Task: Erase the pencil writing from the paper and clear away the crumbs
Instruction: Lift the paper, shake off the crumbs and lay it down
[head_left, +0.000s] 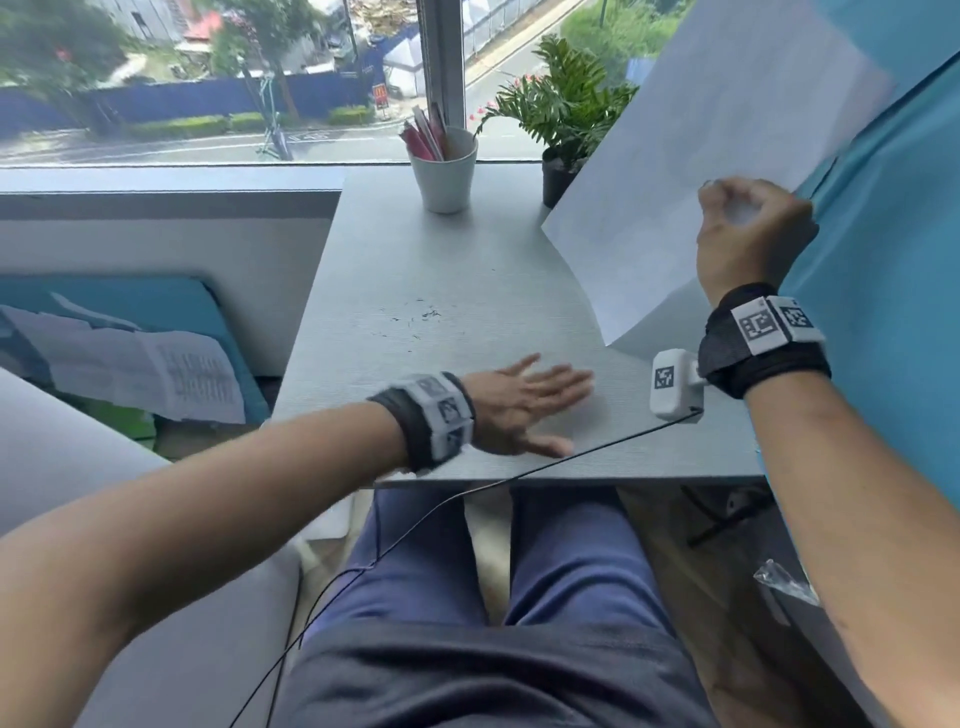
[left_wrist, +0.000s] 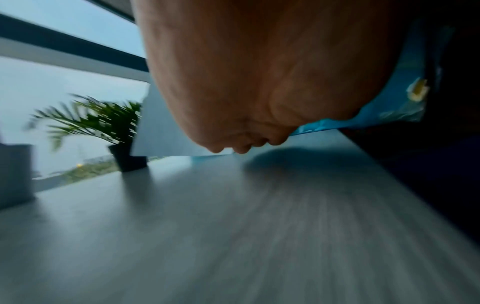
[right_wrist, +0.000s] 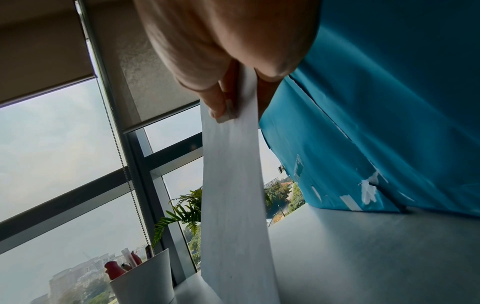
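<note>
My right hand (head_left: 748, 228) pinches the white sheet of paper (head_left: 691, 171) by its right edge and holds it up off the grey table (head_left: 467, 270), tilted toward the blue wall. The right wrist view has the paper (right_wrist: 233, 185) hanging edge-on from my fingers (right_wrist: 218, 102), with a small white eraser (right_wrist: 228, 117) pressed against it. Dark eraser crumbs (head_left: 421, 317) lie scattered mid-table. My left hand (head_left: 524, 405) lies flat on the table with straight fingers, near the front edge, below the crumbs. The left wrist view is blurred, with the palm (left_wrist: 246, 82) over the tabletop.
A white cup (head_left: 447, 171) with pens stands at the back of the table, a potted plant (head_left: 566, 119) to its right by the window. A blue wall (head_left: 883, 260) bounds the right side. Printed papers (head_left: 156, 374) lie on a blue surface left of the table.
</note>
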